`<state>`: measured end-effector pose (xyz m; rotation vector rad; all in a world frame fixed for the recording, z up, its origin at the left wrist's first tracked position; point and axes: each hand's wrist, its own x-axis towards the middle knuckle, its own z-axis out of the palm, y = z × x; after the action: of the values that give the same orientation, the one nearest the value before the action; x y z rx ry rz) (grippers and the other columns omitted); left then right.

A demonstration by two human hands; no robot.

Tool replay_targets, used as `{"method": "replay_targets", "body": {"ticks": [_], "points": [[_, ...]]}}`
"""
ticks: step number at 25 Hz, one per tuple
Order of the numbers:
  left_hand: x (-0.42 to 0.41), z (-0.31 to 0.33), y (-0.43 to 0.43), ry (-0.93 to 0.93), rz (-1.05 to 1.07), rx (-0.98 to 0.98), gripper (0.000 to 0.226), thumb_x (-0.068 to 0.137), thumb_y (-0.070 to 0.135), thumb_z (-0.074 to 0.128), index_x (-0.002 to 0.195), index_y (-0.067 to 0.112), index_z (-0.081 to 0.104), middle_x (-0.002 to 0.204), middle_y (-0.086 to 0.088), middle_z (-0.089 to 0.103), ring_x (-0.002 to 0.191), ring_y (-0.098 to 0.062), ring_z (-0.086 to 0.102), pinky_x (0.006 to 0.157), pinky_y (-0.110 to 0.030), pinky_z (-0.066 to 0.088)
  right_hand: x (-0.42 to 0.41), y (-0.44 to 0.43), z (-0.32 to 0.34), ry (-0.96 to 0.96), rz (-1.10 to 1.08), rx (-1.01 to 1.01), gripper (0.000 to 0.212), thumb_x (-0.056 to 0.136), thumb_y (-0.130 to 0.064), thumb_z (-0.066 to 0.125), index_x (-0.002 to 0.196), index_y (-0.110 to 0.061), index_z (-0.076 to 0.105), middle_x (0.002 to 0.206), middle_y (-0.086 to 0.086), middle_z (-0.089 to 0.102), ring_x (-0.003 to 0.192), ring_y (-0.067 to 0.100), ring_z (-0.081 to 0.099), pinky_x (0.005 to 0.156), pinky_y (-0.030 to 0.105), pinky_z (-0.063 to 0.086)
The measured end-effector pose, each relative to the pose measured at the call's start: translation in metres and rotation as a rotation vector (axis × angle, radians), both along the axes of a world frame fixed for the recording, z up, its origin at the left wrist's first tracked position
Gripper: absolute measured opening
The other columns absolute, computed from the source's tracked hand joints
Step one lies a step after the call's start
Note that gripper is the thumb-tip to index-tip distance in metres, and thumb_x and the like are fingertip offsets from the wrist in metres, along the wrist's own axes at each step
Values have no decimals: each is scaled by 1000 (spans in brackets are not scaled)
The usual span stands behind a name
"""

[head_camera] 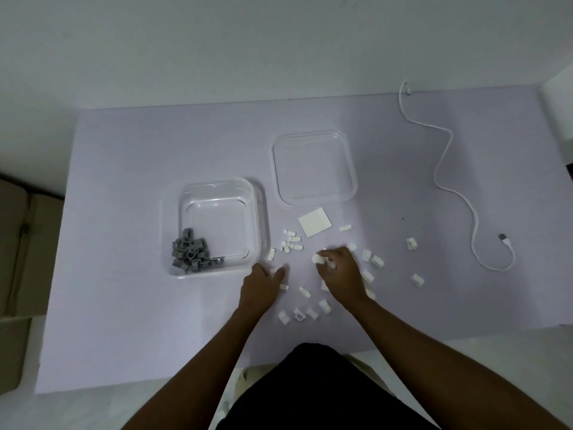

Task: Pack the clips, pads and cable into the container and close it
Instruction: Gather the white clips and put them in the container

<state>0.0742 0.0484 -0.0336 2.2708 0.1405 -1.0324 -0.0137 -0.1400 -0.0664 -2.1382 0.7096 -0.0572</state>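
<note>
Container [217, 225] left of lid [314, 169] — cable [446, 169] far right.

Clear container [259, 209] sits open on table [124, 169], grey clips [192, 255] piled in its near-left corner; lid [313, 167] lies just right of it; white pad [315, 221] near lid; white clips [291, 240] scattered; R hand [341, 271] pinches white clips; L hand [263, 285] rests by container; cable [446, 169] far right.

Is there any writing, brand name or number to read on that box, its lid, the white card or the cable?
None can be read. The clear box, its lid, the white card and the cable all show plain surfaces, with no print visible.
</note>
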Motion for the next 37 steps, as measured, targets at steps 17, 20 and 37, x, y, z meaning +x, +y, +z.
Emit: {"method": "replay_targets", "body": {"ticks": [17, 20, 37], "points": [[13, 17, -42, 695, 676, -793, 28, 93, 23, 59, 67, 19, 50, 51, 2, 37, 45, -13, 37, 44, -24, 35, -30, -64, 20, 145, -266, 48, 10, 92, -21, 65, 88, -13, 64, 84, 5, 68, 76, 18, 62, 72, 29, 49], [8, 10, -53, 533, 552, -570, 21, 90, 28, 63, 75, 17, 53, 54, 0, 39, 45, -14, 42, 44, -25, 34, -17, -74, 15, 223, -35, -88, 32, 90, -6, 59, 118, -21, 65, 107, 8, 64, 93, 23, 62, 82, 29, 49], [6, -18, -147, -374, -305, -10, 54, 86, 57, 61, 107, 8, 52, 96, -16, 68, 87, -36, 66, 76, -43, 55, -61, -121, 37, -56, -805, 1129, 11, 88, -24, 71, 85, -16, 64, 69, 3, 55, 59, 15, 49, 54, 27, 39]]}}
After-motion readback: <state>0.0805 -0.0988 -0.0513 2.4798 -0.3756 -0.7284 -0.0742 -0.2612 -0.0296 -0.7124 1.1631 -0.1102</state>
